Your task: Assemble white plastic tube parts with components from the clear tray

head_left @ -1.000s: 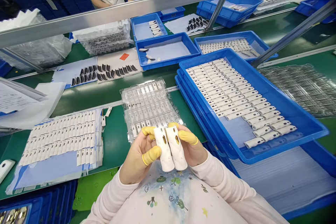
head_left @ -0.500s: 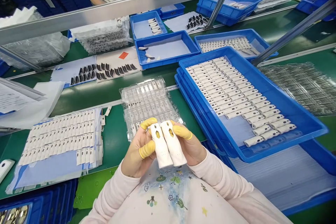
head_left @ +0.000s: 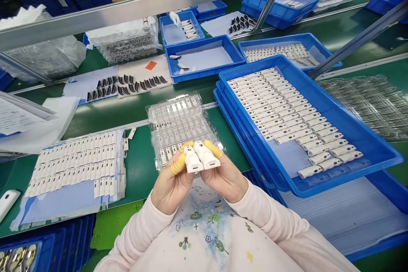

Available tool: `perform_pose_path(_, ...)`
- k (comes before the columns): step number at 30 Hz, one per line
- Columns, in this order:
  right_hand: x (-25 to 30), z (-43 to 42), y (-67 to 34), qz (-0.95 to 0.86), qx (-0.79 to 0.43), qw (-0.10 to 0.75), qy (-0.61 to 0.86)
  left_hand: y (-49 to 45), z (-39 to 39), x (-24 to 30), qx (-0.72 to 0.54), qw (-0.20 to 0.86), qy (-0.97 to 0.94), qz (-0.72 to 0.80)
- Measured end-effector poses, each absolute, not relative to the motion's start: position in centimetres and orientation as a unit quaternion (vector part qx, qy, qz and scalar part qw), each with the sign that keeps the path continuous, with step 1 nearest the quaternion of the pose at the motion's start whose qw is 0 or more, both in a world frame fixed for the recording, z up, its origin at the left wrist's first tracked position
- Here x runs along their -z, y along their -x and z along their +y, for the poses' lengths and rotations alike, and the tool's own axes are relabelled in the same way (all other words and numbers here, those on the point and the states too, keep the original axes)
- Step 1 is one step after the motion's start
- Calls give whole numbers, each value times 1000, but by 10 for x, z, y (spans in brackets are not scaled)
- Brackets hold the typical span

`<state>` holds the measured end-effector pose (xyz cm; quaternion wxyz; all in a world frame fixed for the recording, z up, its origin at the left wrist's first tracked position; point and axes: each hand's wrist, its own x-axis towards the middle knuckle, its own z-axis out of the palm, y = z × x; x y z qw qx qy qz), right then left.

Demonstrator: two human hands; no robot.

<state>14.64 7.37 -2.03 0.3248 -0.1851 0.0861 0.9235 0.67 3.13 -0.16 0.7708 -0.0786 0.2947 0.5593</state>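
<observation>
Two white plastic housings sit side by side between my hands, tilted so that their slotted ends face me. My left hand (head_left: 174, 178), with yellow finger cots, is closed on the left white housing (head_left: 193, 160). My right hand (head_left: 225, 174), also wearing a yellow cot, grips the right white housing (head_left: 206, 156). Some of the fingers are hidden behind the parts. Just beyond my hands lies a clear plastic blister tray (head_left: 178, 125) with white pieces in its nearest row.
To the right, a stacked blue tray (head_left: 376, 153) holds rows of white housings. Rows of flat white pieces (head_left: 76, 163) lie on sheets at left. Across the bench stand more blue trays (head_left: 207, 72), under a metal rail (head_left: 95, 2). A co-worker's gloved hand (head_left: 174, 18) is over one tray.
Both housings have tipped in my hands, so their slotted ends now show instead of their long faces. A co-worker's gloved hand has appeared over a far blue tray.
</observation>
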Motion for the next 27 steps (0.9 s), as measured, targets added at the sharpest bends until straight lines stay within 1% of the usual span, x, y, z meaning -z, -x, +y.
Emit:
perform_pose_path(11,20,75,-146,112,-919,323,196,-4,33,5,-549,785,90,275)
perform_pose_path(22,33,78,-144,118,-923,315,186,-6,38,8,-562,756,101,319)
perform_pose_path(24,35,78,-144,122,-921,318,190,-6,38,10,-565,751,81,331)
perform_pose_path(27,38,78,-142,121,-922,314,193,-4,36,13,-588,719,-8,370)
